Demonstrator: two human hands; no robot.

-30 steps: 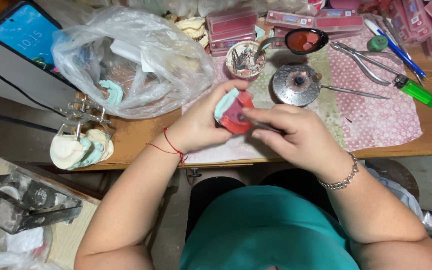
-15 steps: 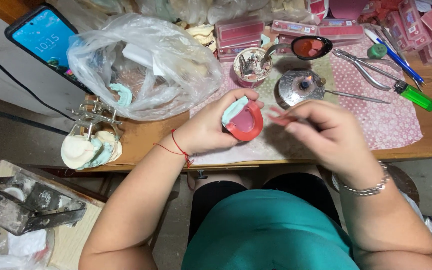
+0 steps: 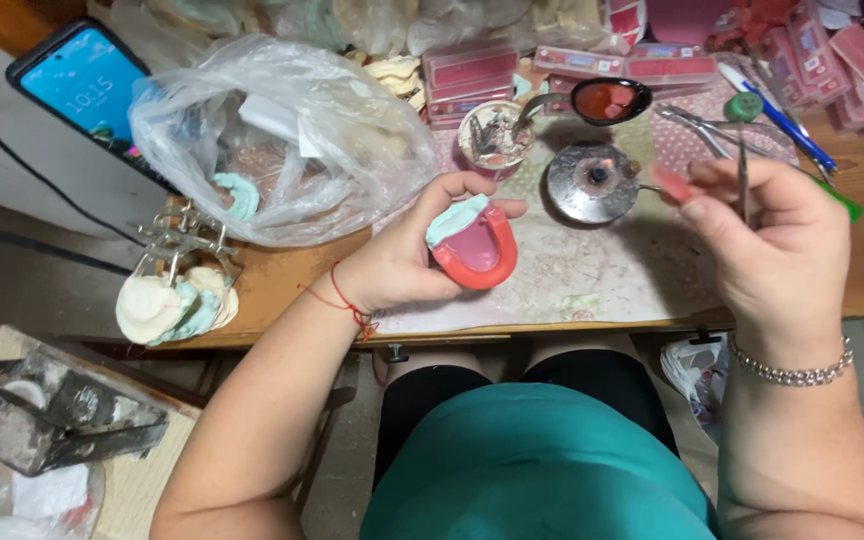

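Left hand (image 3: 392, 265): fingers clamped around a red horseshoe-shaped wax rim (image 3: 474, 255) on a pale green mould, held above the table edge (image 3: 282, 275).
Right hand (image 3: 777, 240): fingers pinched together on a thin metal tool (image 3: 741, 170), near the small round burner (image 3: 592, 182).
Nearby: plastic bag (image 3: 272, 135), phone (image 3: 82, 85), spoon of red wax (image 3: 607, 100).

Wooden bench (image 3: 282, 285) bears plastic bag (image 3: 282, 140), phone (image 3: 87, 85).
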